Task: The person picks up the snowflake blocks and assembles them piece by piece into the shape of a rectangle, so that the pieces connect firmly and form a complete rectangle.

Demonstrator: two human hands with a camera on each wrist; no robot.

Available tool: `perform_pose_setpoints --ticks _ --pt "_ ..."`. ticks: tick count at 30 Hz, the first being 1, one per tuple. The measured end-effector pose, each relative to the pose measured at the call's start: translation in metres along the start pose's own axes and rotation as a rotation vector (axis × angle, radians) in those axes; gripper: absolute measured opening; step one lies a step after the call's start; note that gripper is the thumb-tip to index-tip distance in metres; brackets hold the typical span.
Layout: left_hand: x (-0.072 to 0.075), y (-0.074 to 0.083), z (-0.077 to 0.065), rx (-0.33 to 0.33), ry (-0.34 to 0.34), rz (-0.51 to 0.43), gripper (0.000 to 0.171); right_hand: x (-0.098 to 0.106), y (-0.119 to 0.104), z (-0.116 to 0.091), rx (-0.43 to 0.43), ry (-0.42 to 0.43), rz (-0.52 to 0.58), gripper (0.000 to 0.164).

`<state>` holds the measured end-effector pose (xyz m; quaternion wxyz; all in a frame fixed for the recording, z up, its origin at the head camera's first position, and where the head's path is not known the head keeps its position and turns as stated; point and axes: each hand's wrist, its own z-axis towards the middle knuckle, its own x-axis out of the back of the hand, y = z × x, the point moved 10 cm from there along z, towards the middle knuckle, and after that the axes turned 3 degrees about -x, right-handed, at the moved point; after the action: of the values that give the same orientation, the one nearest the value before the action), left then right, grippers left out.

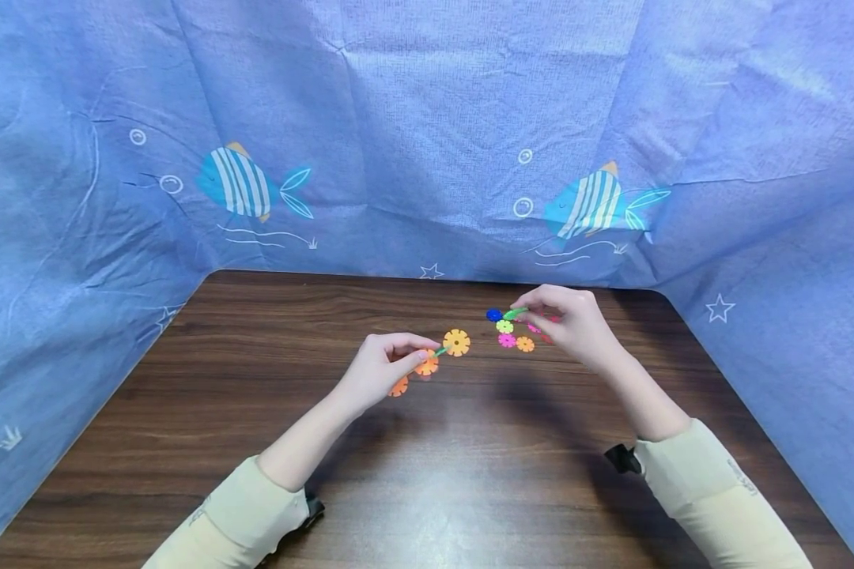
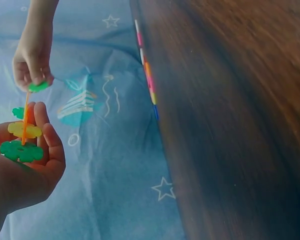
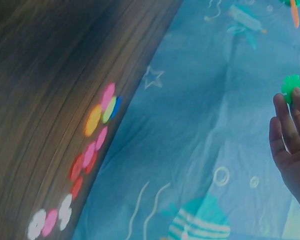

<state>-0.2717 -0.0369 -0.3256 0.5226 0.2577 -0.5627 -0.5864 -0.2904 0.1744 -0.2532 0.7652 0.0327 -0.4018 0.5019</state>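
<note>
My left hand (image 1: 379, 370) holds a cluster of joined, notched plastic flower discs above the table. In the head view its orange disc (image 1: 457, 343) faces up; in the left wrist view a yellow disc (image 2: 24, 130) and a green disc (image 2: 21, 151) stand crosswise to an orange one seen edge-on. Thumb and fingers of my right hand (image 1: 575, 322) pinch a single green disc (image 1: 515, 314), to the right of the cluster and apart from it in the head view. That disc shows nearly face-on in the right wrist view. Fingers hide part of the cluster.
Loose discs lie near the table's far edge, under and beside the right hand: blue (image 1: 494, 314), yellow-green (image 1: 504, 326), pink (image 1: 507, 341), orange (image 1: 525, 344), and red and white (image 3: 37, 224) ones. A blue fish-print cloth (image 1: 427, 158) hangs around the wooden table (image 1: 256, 379).
</note>
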Motion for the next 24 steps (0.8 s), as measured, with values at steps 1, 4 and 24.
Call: perform_pose_setpoints --ticks 1,4,24 --pt "-0.001 0.004 -0.001 -0.003 -0.001 -0.002 0.021 -0.001 -0.003 0.000 0.001 0.002 0.006 0.027" --pt "-0.002 0.012 -0.002 -0.011 -0.003 -0.010 0.021 -0.006 -0.013 0.001 0.010 0.000 0.030 0.029" --pt "-0.011 -0.013 0.004 -0.004 -0.024 -0.058 0.019 -0.033 -0.034 -0.002 0.060 -0.077 0.104 0.026"
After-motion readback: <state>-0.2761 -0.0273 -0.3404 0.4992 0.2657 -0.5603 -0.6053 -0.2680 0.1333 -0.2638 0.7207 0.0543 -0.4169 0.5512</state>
